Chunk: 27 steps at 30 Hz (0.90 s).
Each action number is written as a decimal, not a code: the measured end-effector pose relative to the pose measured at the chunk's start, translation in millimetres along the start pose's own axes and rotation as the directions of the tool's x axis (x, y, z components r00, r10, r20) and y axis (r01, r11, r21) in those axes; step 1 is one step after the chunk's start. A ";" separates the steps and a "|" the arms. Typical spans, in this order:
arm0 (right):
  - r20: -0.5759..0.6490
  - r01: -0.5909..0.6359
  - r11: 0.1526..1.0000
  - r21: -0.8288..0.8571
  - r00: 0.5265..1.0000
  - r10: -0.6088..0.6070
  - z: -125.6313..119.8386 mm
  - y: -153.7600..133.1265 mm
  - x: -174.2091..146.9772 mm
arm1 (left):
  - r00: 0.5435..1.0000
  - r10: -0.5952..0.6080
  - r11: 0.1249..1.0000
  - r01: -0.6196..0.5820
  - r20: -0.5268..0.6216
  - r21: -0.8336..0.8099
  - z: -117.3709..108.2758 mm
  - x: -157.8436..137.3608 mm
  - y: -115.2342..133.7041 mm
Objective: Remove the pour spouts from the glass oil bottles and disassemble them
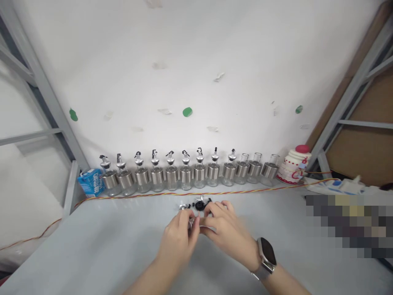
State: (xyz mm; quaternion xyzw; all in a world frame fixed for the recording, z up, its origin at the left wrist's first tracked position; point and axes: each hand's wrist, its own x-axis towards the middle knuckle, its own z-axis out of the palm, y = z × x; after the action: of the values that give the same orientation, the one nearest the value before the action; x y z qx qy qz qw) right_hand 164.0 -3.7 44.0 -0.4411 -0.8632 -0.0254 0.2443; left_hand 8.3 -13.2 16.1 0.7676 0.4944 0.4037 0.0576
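Well, most of the row looks finished from where I stand. Along the back of the table, across the middle of the frame, nine glass bottles wear silver-and-black pouring tops, while three open-necked bottles at the right end, next to the white jar, have nothing in their mouths. Lower centre, the left hand pinches a small shiny piece between thumb and fingers. The right hand has its fingers bent close in beside it; whether they grip the piece too I can't tell, since the hands hide most of it. Just beyond the hands lie loose parts: a silver piece, a black round piece and some silver-and-black bits. I'd judge that three bare necks and these parts are what's left; how many whole tops they'd make, I can't make out.
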 end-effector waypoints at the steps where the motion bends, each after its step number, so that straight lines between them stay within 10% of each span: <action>1: -0.025 -0.009 0.999 -0.034 1.000 0.008 2.2 -0.5 -0.5 | 0.999 0.031 0.999 -0.031 -0.016 0.037 1.8 -0.4 0.1; 8: -0.172 -0.062 0.975 -0.214 0.985 0.024 21.4 -10.8 -5.5 | 0.998 0.023 0.996 -0.017 -0.064 0.092 3.8 -0.1 3.4; 15: 0.081 0.165 0.986 -0.001 0.983 -0.164 4.5 -9.8 -2.9 | 0.928 -0.328 0.862 0.370 0.175 -0.346 -17.1 16.4 -3.1; 27: 0.070 -0.055 0.960 0.274 0.997 0.037 0.6 -0.1 -2.6 | 0.971 -0.168 0.930 0.214 0.172 -0.298 -8.8 8.7 6.3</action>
State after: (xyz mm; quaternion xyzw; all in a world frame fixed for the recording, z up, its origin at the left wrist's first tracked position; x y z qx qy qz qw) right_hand 164.9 -5.6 42.4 -0.4234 -0.8551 0.1147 0.2762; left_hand 8.5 -12.1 30.0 0.7238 0.4911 0.4132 0.2535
